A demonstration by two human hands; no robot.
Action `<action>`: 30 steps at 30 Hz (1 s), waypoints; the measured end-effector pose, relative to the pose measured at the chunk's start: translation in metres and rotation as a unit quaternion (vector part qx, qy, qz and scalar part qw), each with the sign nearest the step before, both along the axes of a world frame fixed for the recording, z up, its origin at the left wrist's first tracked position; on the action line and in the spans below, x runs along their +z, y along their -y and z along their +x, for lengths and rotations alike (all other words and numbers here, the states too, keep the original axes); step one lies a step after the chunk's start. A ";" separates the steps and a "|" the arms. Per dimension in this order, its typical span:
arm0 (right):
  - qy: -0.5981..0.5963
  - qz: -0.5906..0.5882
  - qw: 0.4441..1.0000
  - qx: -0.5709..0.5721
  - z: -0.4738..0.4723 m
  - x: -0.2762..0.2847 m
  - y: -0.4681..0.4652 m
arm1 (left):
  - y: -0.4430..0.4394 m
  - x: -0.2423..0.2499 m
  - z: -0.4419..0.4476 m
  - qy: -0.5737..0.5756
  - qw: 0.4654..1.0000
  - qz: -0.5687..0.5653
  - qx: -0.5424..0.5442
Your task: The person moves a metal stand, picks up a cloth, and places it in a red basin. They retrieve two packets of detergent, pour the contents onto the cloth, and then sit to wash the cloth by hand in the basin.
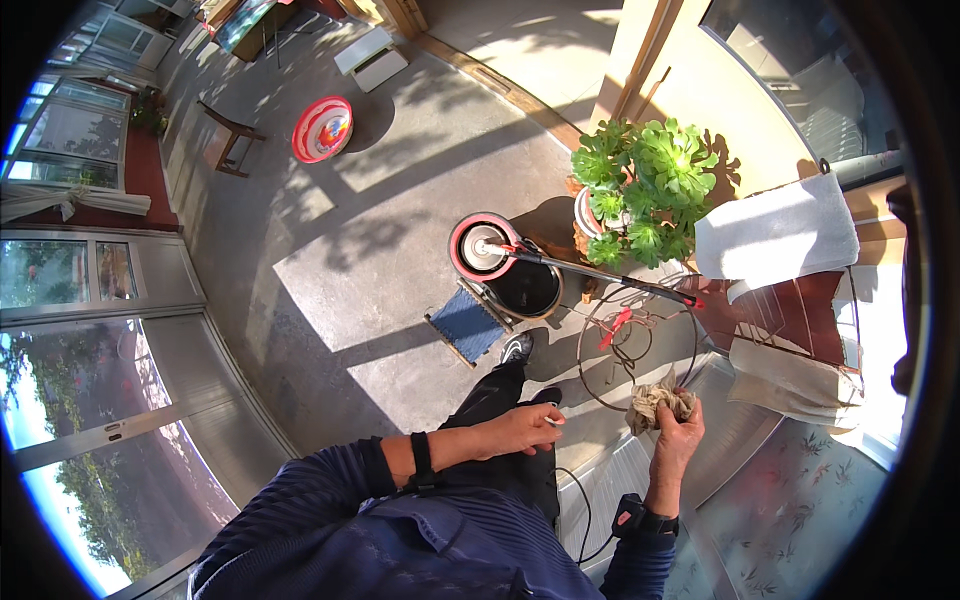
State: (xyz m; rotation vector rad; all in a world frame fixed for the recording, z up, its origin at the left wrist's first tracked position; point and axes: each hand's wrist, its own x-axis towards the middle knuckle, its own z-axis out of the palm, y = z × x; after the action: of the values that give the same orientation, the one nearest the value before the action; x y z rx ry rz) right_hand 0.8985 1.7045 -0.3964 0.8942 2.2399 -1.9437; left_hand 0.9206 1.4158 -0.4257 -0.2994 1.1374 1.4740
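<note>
My right hand [676, 429] grips a crumpled beige cloth [660, 403] between thumb and fingers, at the lower right. In front of my body, my left hand [525, 431] has its fingers bent and partly spread; a small white thing shows at its fingertips, too small to name. Beyond my feet stands a spin mop bucket [529, 289] with a pink-rimmed wringer basket [457, 247]. A mop's head rests in the basket, and its handle [600, 275] slants right, towards a rack with cloths on it.
A folding stool with a blue seat [469, 324] stands left of the bucket. Green potted succulents [667, 176] are beside the door. A wire hoop [579, 352] and a red clip [615, 328] lie near the cloth. Farther off are a red-and-white basin [304, 131] and a wooden chair [234, 135].
</note>
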 end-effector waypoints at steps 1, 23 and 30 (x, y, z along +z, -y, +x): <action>0.000 -0.005 1.000 0.019 -0.002 -0.003 0.008 | 0.006 -0.001 0.004 0.003 1.000 -0.008 0.014; -0.012 -0.128 0.756 0.642 0.010 0.013 0.310 | 0.214 0.022 0.100 0.080 0.886 0.037 0.455; -0.111 0.016 0.671 0.733 -0.013 0.034 0.512 | 0.395 0.000 0.101 0.050 0.848 0.088 0.520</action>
State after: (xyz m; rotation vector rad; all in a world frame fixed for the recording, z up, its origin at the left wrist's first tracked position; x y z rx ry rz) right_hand 0.8857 1.1925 -0.3622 -1.0300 1.8028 -1.0812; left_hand 1.0213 1.0204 -0.4261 -0.9566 0.7300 2.4488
